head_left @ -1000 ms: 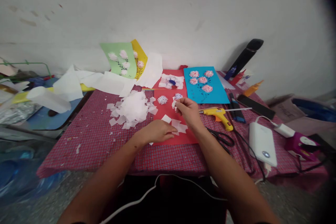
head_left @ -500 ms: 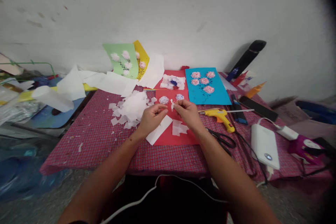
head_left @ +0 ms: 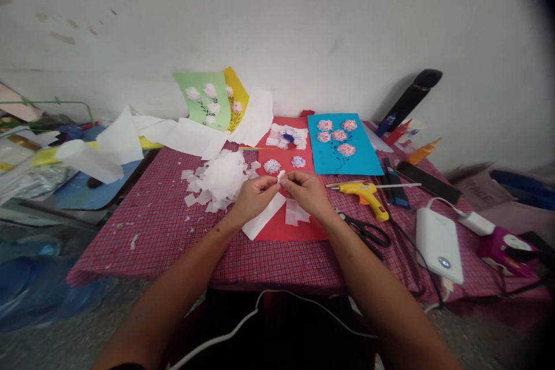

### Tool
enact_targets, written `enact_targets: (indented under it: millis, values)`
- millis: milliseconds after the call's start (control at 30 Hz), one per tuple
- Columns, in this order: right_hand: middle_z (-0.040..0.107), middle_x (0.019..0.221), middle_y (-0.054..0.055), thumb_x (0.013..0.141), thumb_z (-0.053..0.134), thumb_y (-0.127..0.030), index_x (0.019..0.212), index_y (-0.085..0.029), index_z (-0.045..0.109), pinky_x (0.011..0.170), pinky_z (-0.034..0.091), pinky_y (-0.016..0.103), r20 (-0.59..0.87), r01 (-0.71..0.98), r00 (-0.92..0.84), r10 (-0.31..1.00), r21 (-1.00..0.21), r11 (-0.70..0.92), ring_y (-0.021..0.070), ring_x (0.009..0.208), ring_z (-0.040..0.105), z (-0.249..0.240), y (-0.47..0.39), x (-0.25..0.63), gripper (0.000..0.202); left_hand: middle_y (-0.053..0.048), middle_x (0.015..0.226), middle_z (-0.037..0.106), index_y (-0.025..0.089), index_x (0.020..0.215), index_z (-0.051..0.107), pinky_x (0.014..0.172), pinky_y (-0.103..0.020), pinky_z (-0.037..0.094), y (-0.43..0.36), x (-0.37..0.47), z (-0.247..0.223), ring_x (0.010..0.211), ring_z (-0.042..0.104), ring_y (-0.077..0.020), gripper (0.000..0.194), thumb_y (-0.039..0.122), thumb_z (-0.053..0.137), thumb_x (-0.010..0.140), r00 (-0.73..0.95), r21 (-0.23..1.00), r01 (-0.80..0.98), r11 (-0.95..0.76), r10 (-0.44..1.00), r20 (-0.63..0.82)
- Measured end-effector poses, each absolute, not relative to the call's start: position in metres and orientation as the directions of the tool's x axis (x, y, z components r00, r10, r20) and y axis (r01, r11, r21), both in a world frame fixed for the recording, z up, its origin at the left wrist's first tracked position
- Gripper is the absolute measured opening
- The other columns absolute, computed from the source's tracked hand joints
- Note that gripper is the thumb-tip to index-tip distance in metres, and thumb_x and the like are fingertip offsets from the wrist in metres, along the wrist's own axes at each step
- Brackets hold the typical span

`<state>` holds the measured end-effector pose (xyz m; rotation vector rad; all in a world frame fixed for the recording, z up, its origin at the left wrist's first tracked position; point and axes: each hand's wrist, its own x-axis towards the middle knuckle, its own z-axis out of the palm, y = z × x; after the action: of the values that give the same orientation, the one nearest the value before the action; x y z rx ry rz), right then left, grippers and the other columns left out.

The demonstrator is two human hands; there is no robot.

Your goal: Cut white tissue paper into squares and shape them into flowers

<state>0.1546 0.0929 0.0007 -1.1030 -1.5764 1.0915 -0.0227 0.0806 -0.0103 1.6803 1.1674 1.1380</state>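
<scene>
Both hands meet over a red sheet of paper (head_left: 269,225). Between their fingertips is a small white tissue piece (head_left: 281,176), pinched by my left hand (head_left: 255,196) and my right hand (head_left: 307,192). Just beyond them, two speckled blue-and-white paper flowers (head_left: 272,166) lie on the red sheet. A folded white paper strip (head_left: 262,218) rests below my left hand, and a few tissue squares (head_left: 297,213) lie by my right wrist. A pile of white tissue squares (head_left: 223,176) is left of my left hand. Farther back sits a tissue wad with blue paint (head_left: 287,137).
A blue card with pink flowers (head_left: 347,162) lies at the back right. Right of my hands are a yellow glue gun (head_left: 362,189), black scissors (head_left: 368,231) and a white power bank (head_left: 439,243). Green (head_left: 202,84) and yellow cards (head_left: 240,95) lean on the wall (head_left: 277,23).
My left hand has come up to my right hand, and its fingers now close on the tissue piece that only the right hand held. The view has shifted slightly.
</scene>
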Motion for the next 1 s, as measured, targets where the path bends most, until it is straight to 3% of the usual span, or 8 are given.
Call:
enact_targets:
  millis: [300, 633, 1000]
  values:
    - [0.054, 0.063, -0.003, 0.087, 0.064, -0.036, 0.072, -0.019, 0.06, 0.056, 0.037, 0.026, 0.223, 0.19, -0.208, 0.952, -0.946, 0.263, 0.0123, 0.059, 0.047, -0.002, 0.092, 0.154, 0.022, -0.003, 0.089, 0.076, 0.018, 0.093, 0.077, 0.076, -0.028, 0.049, 0.08, -0.023, -0.006, 0.083, 0.067, -0.0175, 0.024, 0.036, 0.061, 0.091, 0.149, 0.928, 0.285, -0.241, 0.967, 0.205]
    - [0.054, 0.061, -0.004, 0.081, 0.068, -0.037, 0.071, -0.02, 0.059, 0.053, 0.036, 0.026, 0.141, 0.077, -0.158, 0.977, -0.985, 0.155, 0.0114, 0.055, 0.046, 0.005, 0.089, 0.152, 0.022, -0.002, 0.082, 0.074, 0.018, 0.086, 0.08, 0.069, -0.026, 0.046, 0.082, -0.023, -0.007, 0.076, 0.063, -0.0168, 0.024, 0.039, 0.068, 0.085, 0.082, 0.981, 0.134, -0.14, 0.988, 0.13]
    - [0.058, 0.052, -0.003, 0.075, 0.065, -0.024, 0.068, -0.02, 0.062, 0.049, 0.035, 0.026, 0.066, -0.149, -0.095, 0.993, -0.988, 0.052, 0.0121, 0.048, 0.047, 0.009, 0.092, 0.161, 0.008, -0.001, 0.073, 0.068, 0.016, 0.086, 0.077, 0.061, -0.025, 0.046, 0.09, -0.021, -0.017, 0.065, 0.059, -0.0138, 0.029, 0.042, 0.079, 0.074, -0.022, 0.987, -0.15, 0.066, 0.997, -0.07]
